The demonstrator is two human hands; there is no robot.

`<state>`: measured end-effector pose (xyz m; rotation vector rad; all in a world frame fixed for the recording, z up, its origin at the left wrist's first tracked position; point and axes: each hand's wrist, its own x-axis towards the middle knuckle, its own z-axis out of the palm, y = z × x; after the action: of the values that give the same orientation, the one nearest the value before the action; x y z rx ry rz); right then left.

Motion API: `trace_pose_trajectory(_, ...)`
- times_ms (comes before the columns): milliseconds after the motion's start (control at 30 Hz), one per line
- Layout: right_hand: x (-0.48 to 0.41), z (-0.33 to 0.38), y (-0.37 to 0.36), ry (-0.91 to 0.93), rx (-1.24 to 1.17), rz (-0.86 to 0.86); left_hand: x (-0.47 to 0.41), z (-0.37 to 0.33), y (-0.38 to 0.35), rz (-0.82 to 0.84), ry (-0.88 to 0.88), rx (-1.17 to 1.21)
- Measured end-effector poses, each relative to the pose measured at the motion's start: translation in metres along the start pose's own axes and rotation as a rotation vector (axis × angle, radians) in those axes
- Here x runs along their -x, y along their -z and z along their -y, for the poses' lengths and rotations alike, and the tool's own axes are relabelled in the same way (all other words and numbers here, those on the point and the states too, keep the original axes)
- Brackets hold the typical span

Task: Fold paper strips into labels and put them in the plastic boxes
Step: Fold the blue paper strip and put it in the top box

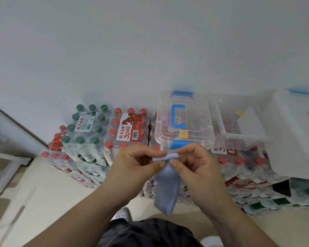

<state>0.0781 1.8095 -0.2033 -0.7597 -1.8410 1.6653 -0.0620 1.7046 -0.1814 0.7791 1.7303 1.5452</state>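
Pinching the strip (166,182) at its top with both hands, I'm mid-fold. My left hand (136,166) has thumb and forefinger closed on the left of the rolled-over top edge; my right hand (194,164) is closed on it from the right, thumb pressing the front. The two thumbs nearly touch. The rest of the strip hangs free below, between my wrists, curling a little.

Handling read: pale blue paper, very light, thin and limp, no stiffness of its own. It droops wherever I'm not holding it, so it should crease easily and tear if tugged. Looks dry, not slippery. Best hold is right at the fold line, fingertips on both sides, as now; grabbing the dangling tail would only let the top flop open. Press along the crease rather than pull.

Box (183,122) sits just beyond my hands, clear plastic with a blue handle and clips, lid on, resting on the bottle packs (130,127). A small yellow tag shows at its front. Second box (239,120) to its right looks open, with something pale inside; can't tell what. A third clear container (296,132) is at far right, blurred.

Judgement: fold barely started, label not yet formed, and nearest box would need unclipping first.
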Motion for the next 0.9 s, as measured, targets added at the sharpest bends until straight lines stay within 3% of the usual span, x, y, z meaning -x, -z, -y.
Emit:
trace_pose_trajectory(433,0.0010,0.0077,-0.0004,-0.034,-0.041,0.003,0.0014,0.0005,-0.0011,-0.049,-0.026,-0.047)
trace_pose_trajectory(733,-0.0023,0.0051,0.0046,-0.095,-0.131,-0.074,0.0041,0.0003,0.0013,-0.002,0.056,0.171)
trace_pose_trajectory(900,-0.0029,0.0048,0.0078,-0.167,-0.203,-0.053,0.0038,0.0009,0.0057,0.053,0.034,0.160)
